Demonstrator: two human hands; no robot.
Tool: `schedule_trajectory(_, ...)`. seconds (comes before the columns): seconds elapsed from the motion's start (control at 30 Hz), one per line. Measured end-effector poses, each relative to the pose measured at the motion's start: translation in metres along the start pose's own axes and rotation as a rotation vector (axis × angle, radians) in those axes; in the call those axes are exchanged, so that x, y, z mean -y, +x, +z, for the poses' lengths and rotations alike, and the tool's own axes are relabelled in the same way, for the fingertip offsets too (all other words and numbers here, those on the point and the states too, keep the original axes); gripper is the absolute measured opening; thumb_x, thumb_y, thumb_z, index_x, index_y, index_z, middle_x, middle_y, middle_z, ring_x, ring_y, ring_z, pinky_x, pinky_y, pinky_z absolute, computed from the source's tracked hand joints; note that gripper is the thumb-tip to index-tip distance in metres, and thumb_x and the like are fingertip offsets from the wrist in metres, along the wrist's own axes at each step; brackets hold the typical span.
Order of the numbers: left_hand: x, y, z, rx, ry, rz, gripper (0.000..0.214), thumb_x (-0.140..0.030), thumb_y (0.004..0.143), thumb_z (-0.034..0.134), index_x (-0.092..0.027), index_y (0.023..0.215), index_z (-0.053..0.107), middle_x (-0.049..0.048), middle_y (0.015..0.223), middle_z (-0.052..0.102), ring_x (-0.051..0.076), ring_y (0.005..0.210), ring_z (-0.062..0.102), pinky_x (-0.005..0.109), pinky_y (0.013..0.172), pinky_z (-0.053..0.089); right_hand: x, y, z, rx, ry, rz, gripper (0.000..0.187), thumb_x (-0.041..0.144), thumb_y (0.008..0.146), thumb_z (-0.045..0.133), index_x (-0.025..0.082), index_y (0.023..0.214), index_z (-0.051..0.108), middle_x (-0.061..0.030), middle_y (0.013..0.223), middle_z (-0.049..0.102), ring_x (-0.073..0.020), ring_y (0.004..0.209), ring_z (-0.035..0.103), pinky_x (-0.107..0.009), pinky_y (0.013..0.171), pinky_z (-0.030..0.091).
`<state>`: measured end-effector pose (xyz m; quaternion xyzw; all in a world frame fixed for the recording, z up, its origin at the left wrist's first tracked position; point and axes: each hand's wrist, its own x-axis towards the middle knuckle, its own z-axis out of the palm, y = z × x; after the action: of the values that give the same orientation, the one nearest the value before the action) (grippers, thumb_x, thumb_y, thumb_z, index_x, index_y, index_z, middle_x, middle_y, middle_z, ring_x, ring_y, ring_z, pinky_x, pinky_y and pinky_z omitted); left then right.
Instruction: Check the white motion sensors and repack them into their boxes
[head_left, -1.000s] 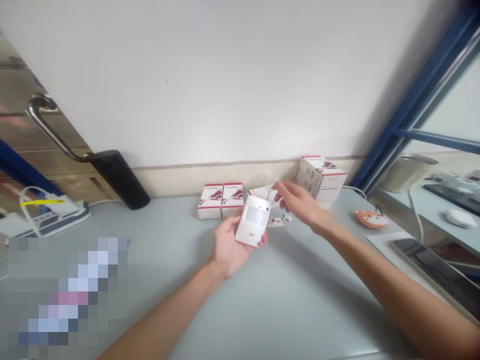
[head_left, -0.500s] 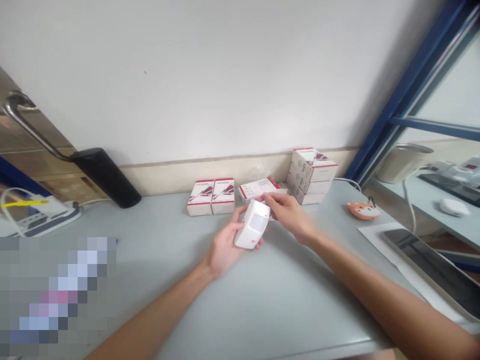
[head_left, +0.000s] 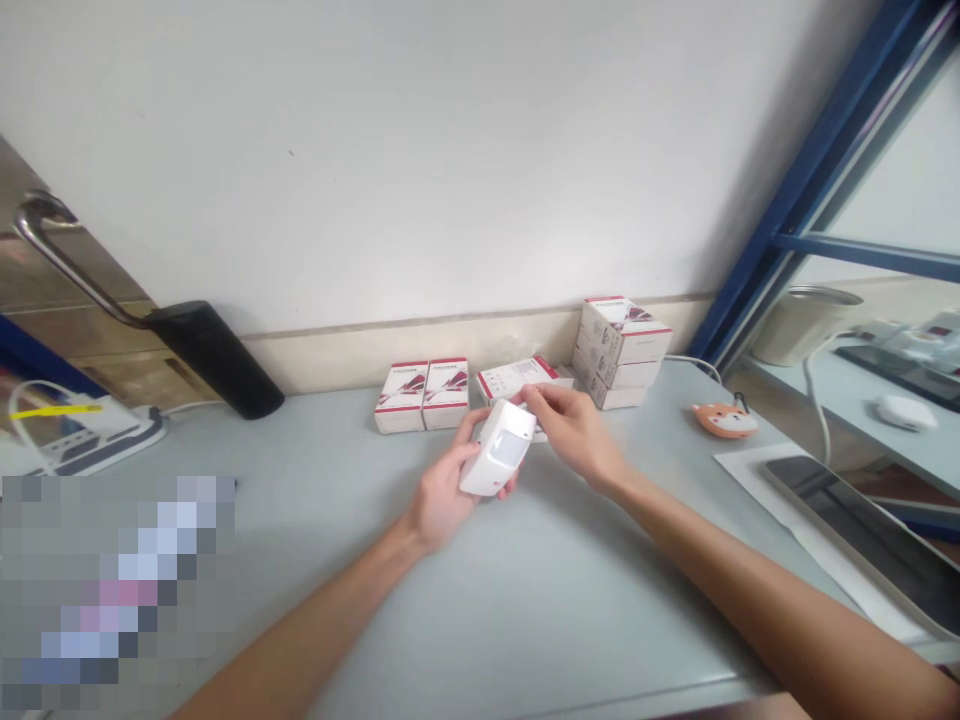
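Observation:
A white motion sensor (head_left: pixel 499 448) with a frosted lens window is held above the grey table (head_left: pixel 360 600). My left hand (head_left: pixel 442 490) wraps around its lower body from below and behind. My right hand (head_left: pixel 574 432) pinches the sensor's top right corner with fingertips pressed together. Just behind the sensor lies a flat red-and-white box (head_left: pixel 517 378); small parts behind my hands are hidden.
Two red-and-white boxes (head_left: pixel 421 394) stand side by side at the wall, a stack of the same boxes (head_left: pixel 619 350) to the right. An orange fox-shaped item (head_left: pixel 724 420), a tablet (head_left: pixel 862 540) on paper, a black handle (head_left: pixel 214 355) and a power strip (head_left: pixel 90 435) lie around.
My right hand came down from in front of the boxes onto the sensor's top corner. My left hand tilted the sensor and shifted it slightly left and toward me.

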<state>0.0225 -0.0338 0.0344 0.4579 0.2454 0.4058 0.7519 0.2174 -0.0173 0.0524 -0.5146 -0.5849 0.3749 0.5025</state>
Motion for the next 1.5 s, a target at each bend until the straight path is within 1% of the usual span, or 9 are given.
schedule_trajectory(0.37,-0.004,0.002,0.007,-0.013,-0.010,0.000,0.041,-0.035,0.093,0.050,-0.022,0.132,0.050,0.0104,0.093,0.072,0.025,0.071,0.066,0.034,0.066,0.043,0.003,0.000,-0.002,0.001,-0.025,-0.022,0.042,0.058,0.096,0.058,0.020,0.090,0.077,-0.0021,0.080,0.067,-0.0184,0.075,0.056,-0.029,0.067,0.043)
schedule_trajectory(0.5,-0.005,0.002,0.008,0.006,-0.046,0.002,0.046,-0.035,0.091,0.048,-0.021,0.135,0.050,0.0118,0.095,0.072,0.025,0.070,0.066,0.034,0.065,0.043,0.007,0.003,-0.007,-0.074,0.011,-0.013,0.044,0.062,0.094,0.061,0.021,0.089,0.078,0.0001,0.072,0.061,-0.0161,0.068,0.050,-0.029,0.062,0.039)
schedule_trajectory(0.6,-0.007,0.002,0.004,0.052,-0.065,-0.044,0.043,-0.036,0.091,0.048,-0.021,0.131,0.053,0.0118,0.092,0.073,0.024,0.065,0.064,0.033,0.063,0.041,0.012,0.011,-0.023,-0.187,0.111,-0.018,0.051,0.070,0.091,0.063,0.022,0.092,0.078,0.0032,0.063,0.048,-0.0136,0.059,0.040,-0.029,0.055,0.031)
schedule_trajectory(0.8,-0.017,0.009,-0.006,0.232,-0.140,-0.308,0.045,-0.044,0.089,0.046,-0.012,0.115,0.064,0.0161,0.090,0.070,0.023,0.063,0.059,0.034,0.061,0.036,0.029,0.024,-0.064,-0.330,0.340,-0.203,0.052,0.074,0.084,0.073,0.022,0.089,0.073,0.0070,0.061,0.034,-0.0113,0.054,0.029,-0.028,0.050,0.023)
schedule_trajectory(0.97,-0.019,0.011,-0.007,0.311,-0.211,-0.422,0.051,-0.047,0.082,0.050,-0.011,0.114,0.067,0.0139,0.089,0.067,0.021,0.061,0.056,0.033,0.061,0.031,0.039,0.026,-0.080,-0.369,0.488,-0.240,0.041,0.062,0.087,0.078,0.022,0.085,0.070,0.0082,0.060,0.031,-0.0109,0.053,0.024,-0.028,0.050,0.023)
schedule_trajectory(1.1,-0.014,0.010,-0.014,0.351,-0.174,-0.485,0.047,-0.046,0.084,0.050,-0.012,0.115,0.064,0.0146,0.088,0.068,0.023,0.063,0.057,0.034,0.063,0.032,0.037,0.031,-0.108,-0.471,0.692,-0.218,0.030,0.046,0.087,0.084,0.020,0.091,0.071,0.0091,0.064,0.033,-0.0095,0.054,0.020,-0.028,0.049,0.019)
schedule_trajectory(1.23,-0.009,0.012,-0.019,0.335,-0.158,-0.479,0.044,-0.043,0.088,0.050,-0.016,0.120,0.061,0.0153,0.092,0.070,0.024,0.066,0.060,0.035,0.067,0.036,0.025,0.038,-0.128,-0.548,0.631,-0.212,0.027,0.043,0.094,0.078,0.016,0.096,0.072,0.0092,0.063,0.032,-0.0092,0.054,0.019,-0.032,0.051,0.017)
schedule_trajectory(1.37,-0.010,0.012,-0.016,0.334,-0.153,-0.400,0.045,-0.036,0.086,0.050,-0.018,0.127,0.059,0.0156,0.098,0.071,0.026,0.070,0.063,0.035,0.069,0.036,0.012,0.042,-0.132,-0.629,0.473,-0.213,0.031,0.045,0.097,0.072,0.015,0.092,0.073,0.0091,0.059,0.032,-0.0095,0.054,0.019,-0.035,0.054,0.016)
schedule_trajectory(1.5,-0.011,0.010,-0.015,0.319,-0.114,-0.415,0.043,-0.035,0.086,0.050,-0.019,0.125,0.060,0.0148,0.096,0.071,0.026,0.071,0.063,0.035,0.070,0.037,0.005,0.044,-0.135,-0.678,0.367,-0.290,0.036,0.049,0.096,0.072,0.014,0.086,0.074,0.0087,0.058,0.030,-0.0098,0.054,0.020,-0.037,0.057,0.013)
